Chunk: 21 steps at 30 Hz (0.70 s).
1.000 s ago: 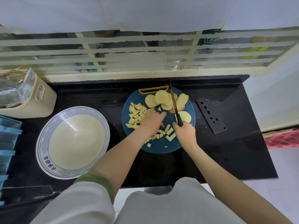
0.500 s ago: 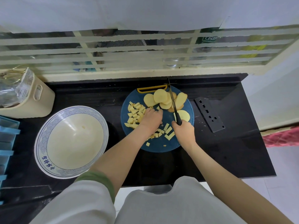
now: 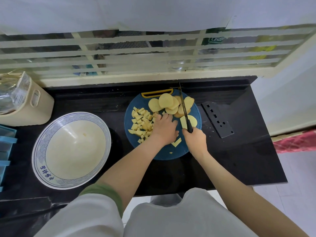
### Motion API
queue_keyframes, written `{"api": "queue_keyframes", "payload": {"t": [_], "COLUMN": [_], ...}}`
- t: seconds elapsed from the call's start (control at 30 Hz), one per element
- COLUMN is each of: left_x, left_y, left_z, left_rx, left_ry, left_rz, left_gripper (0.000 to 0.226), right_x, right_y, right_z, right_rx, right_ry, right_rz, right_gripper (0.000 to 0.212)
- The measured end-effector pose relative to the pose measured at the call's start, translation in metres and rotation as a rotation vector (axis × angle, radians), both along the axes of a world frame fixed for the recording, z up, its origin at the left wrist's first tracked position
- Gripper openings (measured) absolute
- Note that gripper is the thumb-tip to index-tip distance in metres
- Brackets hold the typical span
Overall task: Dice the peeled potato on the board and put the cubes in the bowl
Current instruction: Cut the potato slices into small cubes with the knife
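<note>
Two hands over round blue board (image 3: 164,152) on glossy black counter (image 3: 239,159), counter tight under louvred window (image 3: 136,54) w/ frosted slats, pale wall to the rt. Cut off at left edge: blue plastic trays (image 3: 6,142); beige bin (image 3: 40,111) w/ crinkly foil bag only partly in shot. Behind glass, blurred shapes, unreadable. Left hand (image 3: 164,130) palm down on board against heap of cubes (image 3: 142,122); fingers bent under, so can't tell if pinching anything. Right hand (image 3: 195,141) wrapped round black handle of knife (image 3: 189,126), thin blade pointing away across overlapped round slices (image 3: 165,101) at board's far side. Pale strips (image 3: 177,142) between hands, partly hidden. Wide ceramic bowl (image 3: 38,151), blue wave rim, left of board, one tiny scrap inside. Flat black perforated plate (image 3: 217,119) rt of board.
</note>
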<state>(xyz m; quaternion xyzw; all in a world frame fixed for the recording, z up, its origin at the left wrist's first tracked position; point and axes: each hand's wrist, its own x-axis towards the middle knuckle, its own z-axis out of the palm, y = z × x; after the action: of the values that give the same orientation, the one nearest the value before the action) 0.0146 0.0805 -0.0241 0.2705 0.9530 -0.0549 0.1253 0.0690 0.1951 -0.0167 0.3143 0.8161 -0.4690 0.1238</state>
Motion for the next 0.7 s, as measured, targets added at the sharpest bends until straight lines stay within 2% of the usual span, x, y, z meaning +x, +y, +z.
{"api": "queue_keyframes", "payload": {"t": [0.1, 0.23, 0.7], "left_x": [0.001, -0.001, 0.011], "left_y": [0.009, 0.013, 0.005], "left_z": [-0.007, -0.008, -0.021], "left_rx": [-0.120, -0.173, -0.088], "left_ry": [-0.104, -0.159, -0.130], "left_rz": [0.067, 0.095, 0.111], "left_gripper": [0.046, 0.034, 0.037], "right_x": [0.004, 0.008, 0.019], "right_y": [0.004, 0.012, 0.023], "right_z": [-0.001, -0.001, 0.000], "right_rx": [-0.013, -0.024, -0.037], "right_ry": [0.002, -0.003, -0.029], "right_rz": [-0.021, -0.048, -0.036], "right_gripper": [0.031, 0.032, 0.029]}}
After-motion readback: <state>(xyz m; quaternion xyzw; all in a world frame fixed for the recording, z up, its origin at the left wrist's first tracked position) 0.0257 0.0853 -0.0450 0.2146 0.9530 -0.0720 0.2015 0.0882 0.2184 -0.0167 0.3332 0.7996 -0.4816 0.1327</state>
